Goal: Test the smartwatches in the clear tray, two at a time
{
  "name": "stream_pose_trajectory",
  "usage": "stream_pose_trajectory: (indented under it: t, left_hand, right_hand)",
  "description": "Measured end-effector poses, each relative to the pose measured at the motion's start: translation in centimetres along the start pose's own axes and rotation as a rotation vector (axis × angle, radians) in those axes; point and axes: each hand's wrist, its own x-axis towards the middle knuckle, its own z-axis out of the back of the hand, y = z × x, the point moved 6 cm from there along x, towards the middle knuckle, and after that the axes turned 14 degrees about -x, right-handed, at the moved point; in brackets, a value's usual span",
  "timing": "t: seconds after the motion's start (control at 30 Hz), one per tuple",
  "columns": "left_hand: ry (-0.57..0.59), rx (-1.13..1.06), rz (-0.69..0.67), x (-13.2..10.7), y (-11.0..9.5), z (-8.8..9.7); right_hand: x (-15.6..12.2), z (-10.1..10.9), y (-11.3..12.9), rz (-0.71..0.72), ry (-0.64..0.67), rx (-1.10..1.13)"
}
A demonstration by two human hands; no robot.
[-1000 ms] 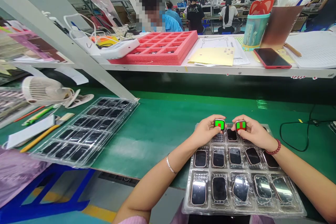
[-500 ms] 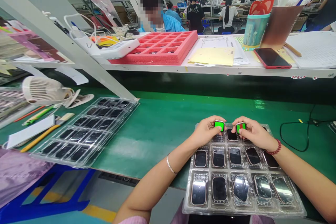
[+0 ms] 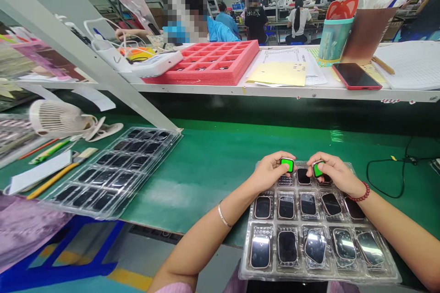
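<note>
My left hand [image 3: 270,171] pinches a small square smartwatch body [image 3: 287,164] with a lit green screen between thumb and fingers. My right hand [image 3: 336,169] holds a second smartwatch body [image 3: 318,170], tilted, its green screen partly hidden by my fingers. Both hands hover close together above the top row of a clear plastic blister tray [image 3: 319,276]. That tray holds several smartwatch bodies in separate pockets, such as a dark-screened one [image 3: 287,246] in the lower row. My wrists rest near the tray's upper corners.
A second blister tray of dark watches [image 3: 113,169] lies left on the green bench mat, near pens and a white fan [image 3: 58,119]. A black cable [image 3: 381,169] lies right. On the shelf ahead are a red foam tray [image 3: 202,62] and a phone [image 3: 355,75].
My right hand has tilted its watch and shifted slightly left and down. Both screens now show plain green, and the red patches seen earlier are gone.
</note>
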Motion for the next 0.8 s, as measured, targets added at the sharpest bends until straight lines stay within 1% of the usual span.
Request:
stream_pose_trajectory:
  t: [0.13,0.3,0.43,0.67,0.8]
  left_hand:
    - [0.010,-0.003,-0.021,0.17,0.29,0.18]
    - [0.020,0.013,-0.005,0.42,0.87,0.45]
    - [0.027,-0.004,-0.036,0.43,0.66,0.39]
    - [0.040,-0.025,-0.037,0.38,0.48,0.16]
    - [0.032,-0.025,-0.036,0.47,0.53,0.17]
  right_hand:
    - [0.16,0.03,-0.09,0.035,-0.018,-0.022]
    - [0.27,-0.22,-0.22,0.038,-0.023,-0.049]
    - [0.27,-0.27,-0.13,0.034,-0.018,-0.040]
    - [0.04,-0.01,-0.16,0.002,-0.024,-0.054]
    - [-0.01,0.02,0.16,0.034,-0.027,-0.055]
